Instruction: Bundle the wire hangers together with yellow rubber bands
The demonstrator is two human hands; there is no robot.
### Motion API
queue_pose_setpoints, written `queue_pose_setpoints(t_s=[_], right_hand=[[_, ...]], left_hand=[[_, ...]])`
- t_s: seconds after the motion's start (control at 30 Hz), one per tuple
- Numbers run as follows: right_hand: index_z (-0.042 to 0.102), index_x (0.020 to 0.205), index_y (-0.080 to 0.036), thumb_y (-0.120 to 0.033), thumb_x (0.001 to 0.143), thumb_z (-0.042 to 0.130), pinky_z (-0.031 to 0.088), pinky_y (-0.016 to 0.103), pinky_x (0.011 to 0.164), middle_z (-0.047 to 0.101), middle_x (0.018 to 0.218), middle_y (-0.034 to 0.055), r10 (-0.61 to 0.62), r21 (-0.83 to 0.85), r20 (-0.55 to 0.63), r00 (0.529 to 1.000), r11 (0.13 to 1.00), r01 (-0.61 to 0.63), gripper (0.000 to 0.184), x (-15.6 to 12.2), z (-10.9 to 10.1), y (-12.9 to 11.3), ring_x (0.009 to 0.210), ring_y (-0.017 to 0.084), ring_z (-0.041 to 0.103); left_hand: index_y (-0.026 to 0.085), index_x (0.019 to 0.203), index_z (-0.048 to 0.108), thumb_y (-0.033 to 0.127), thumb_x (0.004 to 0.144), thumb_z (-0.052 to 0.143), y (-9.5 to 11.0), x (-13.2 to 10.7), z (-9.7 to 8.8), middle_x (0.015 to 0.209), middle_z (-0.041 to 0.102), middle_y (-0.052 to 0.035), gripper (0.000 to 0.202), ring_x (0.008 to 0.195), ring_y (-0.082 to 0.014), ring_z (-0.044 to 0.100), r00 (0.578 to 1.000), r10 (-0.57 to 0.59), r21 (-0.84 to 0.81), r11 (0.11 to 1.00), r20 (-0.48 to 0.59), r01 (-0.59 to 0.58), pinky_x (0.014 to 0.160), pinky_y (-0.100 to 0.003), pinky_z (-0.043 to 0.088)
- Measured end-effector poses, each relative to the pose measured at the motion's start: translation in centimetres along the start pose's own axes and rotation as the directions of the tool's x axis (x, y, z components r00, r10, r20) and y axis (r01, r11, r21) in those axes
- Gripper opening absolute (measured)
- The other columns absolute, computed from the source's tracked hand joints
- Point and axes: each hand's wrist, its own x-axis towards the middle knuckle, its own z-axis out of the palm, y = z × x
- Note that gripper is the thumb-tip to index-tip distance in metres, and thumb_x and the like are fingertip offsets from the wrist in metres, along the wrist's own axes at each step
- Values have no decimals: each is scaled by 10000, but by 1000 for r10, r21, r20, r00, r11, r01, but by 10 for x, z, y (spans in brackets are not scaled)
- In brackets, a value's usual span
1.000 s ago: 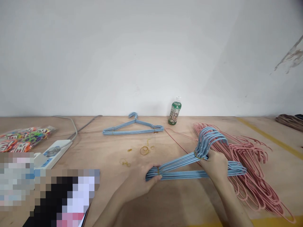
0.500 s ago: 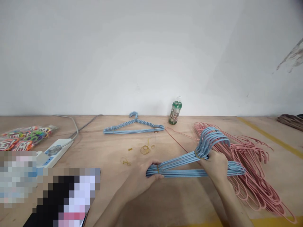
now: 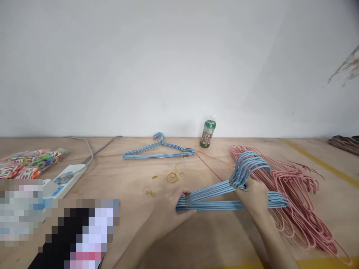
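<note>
Blue wire hangers (image 3: 213, 205), banded bundle, held over plywood table (image 3: 112, 175). Left hand (image 3: 171, 215) clamped on bundle's left end; right hand (image 3: 254, 196) clamped around bundle just below hooks. Pink hangers (image 3: 305, 231) heaped just right of hand. Second banded blue bundle (image 3: 157, 156) laid farther back, near bottle (image 3: 208, 133); loose rubber bands (image 3: 171, 178) lying between bundles.
</note>
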Motion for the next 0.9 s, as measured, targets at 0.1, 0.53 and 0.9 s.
queue_pose_setpoints(t_s=[0.1,0.53,0.9], right_hand=[[686,634,-172,-365,774,580,220,266,542,660,586,94,-15,18,-2,1000,1000,15,262,-1,2,-1,547,191,551],[721,707,-177,-348,781,588,201,260,539,662,608,95,-15,6,57,998,1000,15,229,1,2,-6,554,182,527],[726,741,-181,-361,798,584,197,260,543,679,635,107,-11,-1,90,996,1000,11,237,1,-2,-7,588,193,552]], left_hand=[[262,1098,595,422,854,569,-3,0,4,1112,655,-21,293,1017,-224,602,1000,7,88,996,15,-9,853,-337,466],[276,1110,589,414,886,516,-2,-1,-2,1098,660,-8,272,1011,-211,596,993,-11,56,998,117,5,849,-325,448],[272,1169,600,295,843,541,-2,-3,-3,1155,672,-10,332,1044,-209,607,994,29,32,999,105,-32,887,-318,461]])
